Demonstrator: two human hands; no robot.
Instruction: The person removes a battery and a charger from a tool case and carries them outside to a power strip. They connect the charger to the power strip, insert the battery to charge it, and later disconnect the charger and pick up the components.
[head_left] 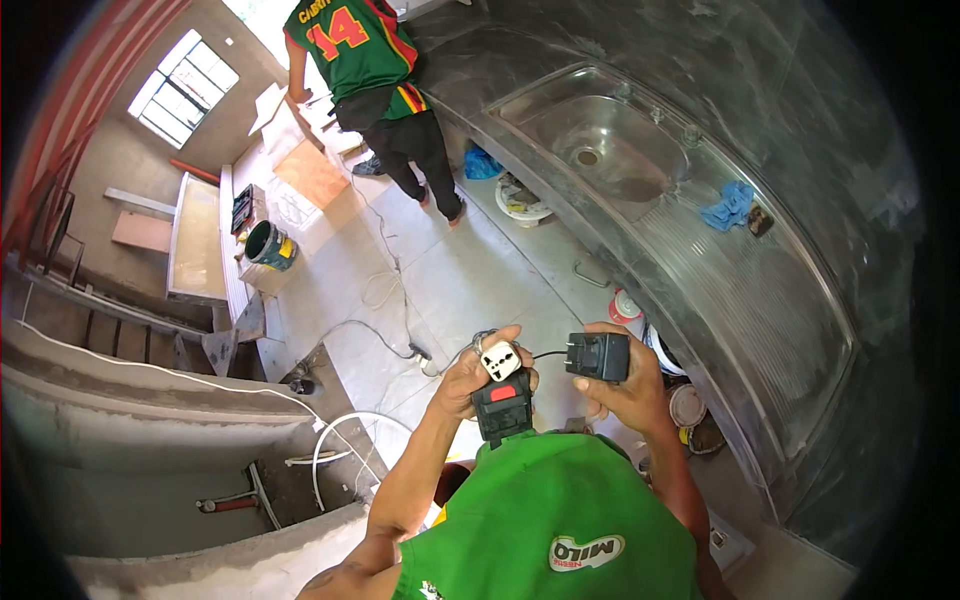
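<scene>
Lower middle of the frame: left hand (pixel 468 378) is gripping a black socket block (pixel 503 405) with a red switch, fingers clamped around it, and a white adapter (pixel 500 360) is sitting on the block's top end under the thumb. Right hand (pixel 625 390) is holding a black charger plug (pixel 598 356), fingers closed on its body, prongs pointing toward the adapter, just beside it and not touching. A thin black cord is running between plug and block.

Containers: steel sink (pixel 600 140) in the counter (pixel 760 290), upper right, basin looking bare apart from the drain; blue cloth (pixel 730 205) lying on the drainboard. Green bucket (pixel 268 245) is standing on the floor at left, contents unclear. White bowl (pixel 522 205) on the floor below the sink, contents too small to tell. A person in a green jersey (pixel 355 45) is standing at top centre.
</scene>
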